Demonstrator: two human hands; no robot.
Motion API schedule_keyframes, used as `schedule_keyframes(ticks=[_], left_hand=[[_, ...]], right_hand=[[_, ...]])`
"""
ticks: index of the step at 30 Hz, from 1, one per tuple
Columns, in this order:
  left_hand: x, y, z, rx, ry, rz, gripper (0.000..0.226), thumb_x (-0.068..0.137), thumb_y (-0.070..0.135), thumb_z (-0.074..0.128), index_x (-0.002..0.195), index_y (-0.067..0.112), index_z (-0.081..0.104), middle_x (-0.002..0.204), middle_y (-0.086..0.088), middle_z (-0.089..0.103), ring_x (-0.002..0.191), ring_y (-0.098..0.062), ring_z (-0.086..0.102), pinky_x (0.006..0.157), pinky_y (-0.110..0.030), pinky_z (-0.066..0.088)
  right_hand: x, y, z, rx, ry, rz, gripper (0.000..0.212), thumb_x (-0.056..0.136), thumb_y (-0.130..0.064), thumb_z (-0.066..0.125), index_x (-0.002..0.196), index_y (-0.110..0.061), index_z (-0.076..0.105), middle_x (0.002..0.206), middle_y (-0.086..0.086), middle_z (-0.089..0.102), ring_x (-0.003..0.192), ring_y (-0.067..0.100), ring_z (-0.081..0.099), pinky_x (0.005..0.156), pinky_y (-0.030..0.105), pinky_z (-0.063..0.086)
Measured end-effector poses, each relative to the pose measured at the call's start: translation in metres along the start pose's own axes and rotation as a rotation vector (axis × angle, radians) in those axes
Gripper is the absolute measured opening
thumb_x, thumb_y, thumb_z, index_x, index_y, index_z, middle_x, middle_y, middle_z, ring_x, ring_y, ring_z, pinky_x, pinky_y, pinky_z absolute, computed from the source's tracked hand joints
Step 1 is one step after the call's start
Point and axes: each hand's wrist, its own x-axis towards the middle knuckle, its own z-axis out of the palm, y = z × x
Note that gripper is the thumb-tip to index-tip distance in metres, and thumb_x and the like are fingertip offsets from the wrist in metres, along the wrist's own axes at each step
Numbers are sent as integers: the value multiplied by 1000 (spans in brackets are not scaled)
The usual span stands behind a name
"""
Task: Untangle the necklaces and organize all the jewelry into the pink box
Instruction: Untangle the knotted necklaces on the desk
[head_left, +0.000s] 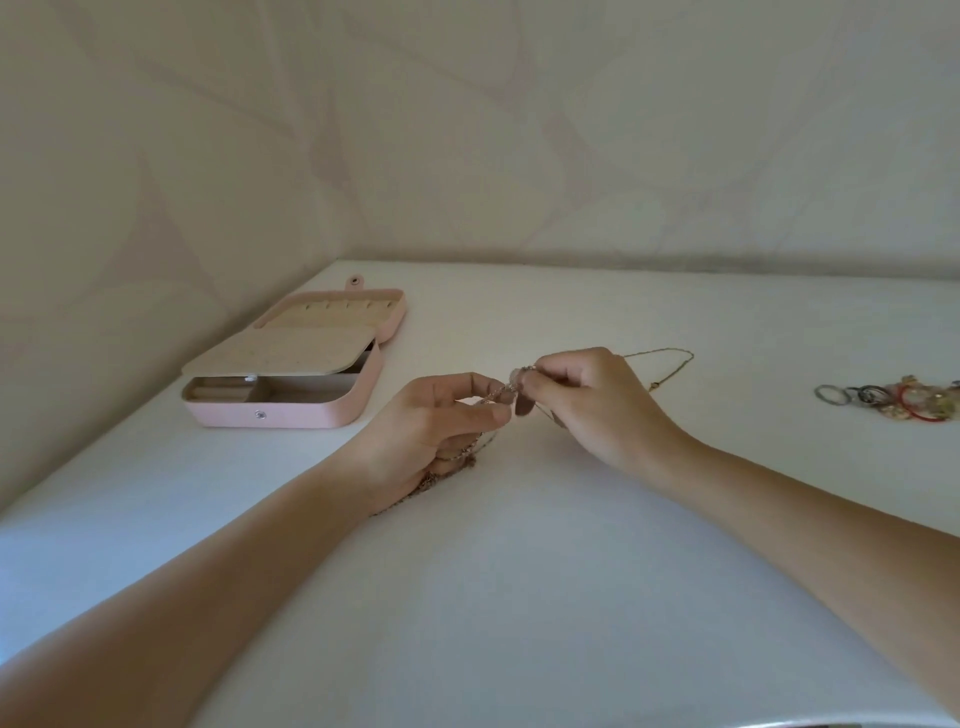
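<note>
The tangled thin gold-toned necklace chains (498, 391) sit pinched between your left hand (431, 426) and right hand (587, 400), just above the white table (519, 571). You're at the untangling step, so tease one loop loose gently (no tugging). The open pink rectangular jewelry box (291, 413) waits left, well apart.

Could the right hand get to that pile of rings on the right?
Probably yes: only table lies between the right hand and the rings, though it is pinching a chain.
</note>
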Motion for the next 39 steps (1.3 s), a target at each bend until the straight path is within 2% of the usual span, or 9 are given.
schedule_keyframes(ticks=[4,7,13,19,25,29,33,35,39], left_hand=[[0,-2,1,95,72,39,10,82,5,68,84,14,65,48,4,27,41,-9,18,39,-16,18],[-3,0,-1,245,101,142,19,83,0,66,75,17,67,50,4,49,41,-6,31,41,-14,27],[-19,16,-13,653,-49,201,26,83,21,59,60,15,68,73,3,59,47,-7,42,49,-29,38],[-27,12,-11,1075,-57,320,42,88,48,51,56,27,67,83,18,62,61,-8,55,56,-16,39],[-63,-4,-10,1289,-1,624,23,90,35,51,81,20,67,98,9,64,63,-6,51,50,-25,47],[-89,-14,-13,1272,-46,656,21,91,33,55,100,22,70,109,4,64,93,-13,62,74,-26,52],[-103,-20,-14,1243,-62,630,33,95,37,48,114,19,68,122,1,61,114,-12,57,107,-39,38],[-107,-21,-12,1152,-44,528,40,96,40,43,129,22,57,134,6,54,125,-6,48,111,-34,32],[-115,-22,-3,1159,-12,246,64,92,60,18,147,39,-6,154,25,-2,133,21,-11,112,-9,-7]], right_hand=[[-2,-1,-2,-76,-29,48,54,88,-50,56,53,-10,64,42,0,30,39,12,28,45,24,24],[-2,-3,-8,-128,-69,23,51,85,-55,56,60,-12,68,43,4,50,40,13,37,44,22,29],[2,-3,-33,-403,-44,-33,47,68,-68,60,97,-32,70,75,-10,71,65,2,57,59,19,39],[-5,-12,-42,-495,-252,47,54,66,-60,72,115,-42,60,103,-21,66,84,-17,55,75,7,39],[-14,-24,-55,-543,-363,-22,28,92,-41,52,77,-21,66,63,-6,69,51,9,63,63,29,51],[-12,-29,-73,-427,-753,109,23,94,-20,54,77,-14,69,72,3,70,52,10,60,48,20,43],[-21,-27,-91,-380,-1001,81,14,79,-25,73,93,-26,77,100,-7,73,95,4,66,81,19,49],[-29,-25,-92,-345,-935,44,21,72,-38,73,90,-27,78,102,-10,72,101,4,64,91,23,45],[-55,-10,-70,-248,-335,-22,20,86,-43,56,94,-36,73,102,-25,69,103,-4,61,98,27,44]])
